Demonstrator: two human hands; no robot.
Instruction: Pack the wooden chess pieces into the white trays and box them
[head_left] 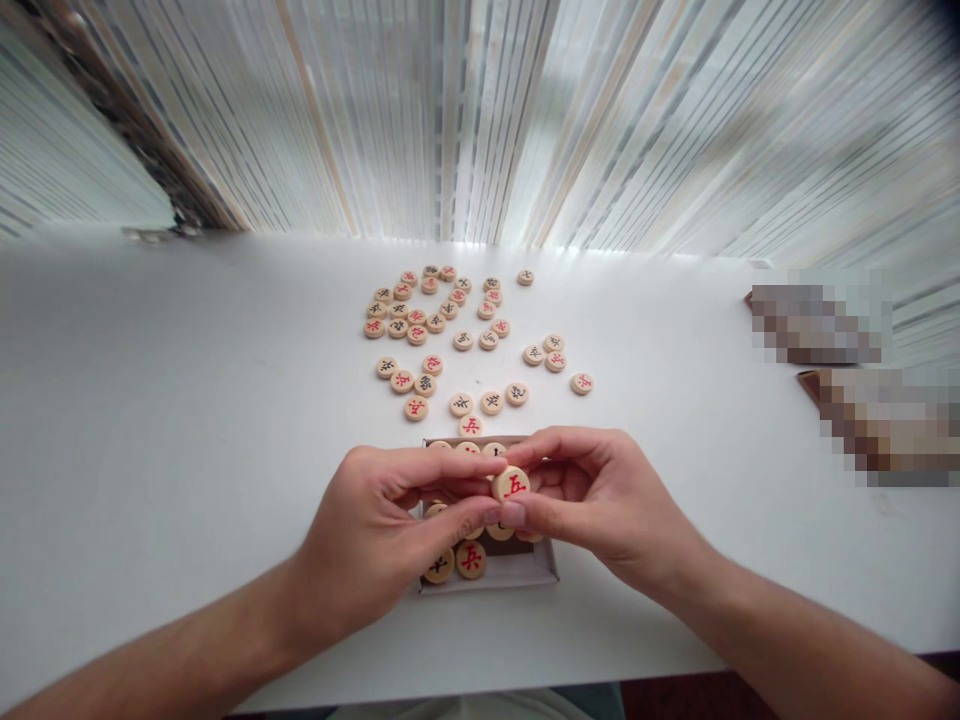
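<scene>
My left hand (405, 515) and my right hand (592, 490) meet over a shallow open box (517, 572). Between their thumbs and fingers both pinch one round wooden Chinese chess piece (512, 485), its red character facing up toward me. Below, the box holds several larger-looking pieces in rows, among them a red-marked piece (471, 559) and a black-marked piece (439, 565) at the near left. A bare patch of dark box floor shows at the near right. My hands hide much of the middle of the box. Just beyond its far edge lies another red-marked piece (470, 426).
Many loose Chinese chess pieces (416, 334) with red or black characters are scattered on the white table (225, 400) beyond the box. Two brownish, blurred-out items (814, 325) lie at the right. A striped curtain (480, 120) hangs along the table's far edge.
</scene>
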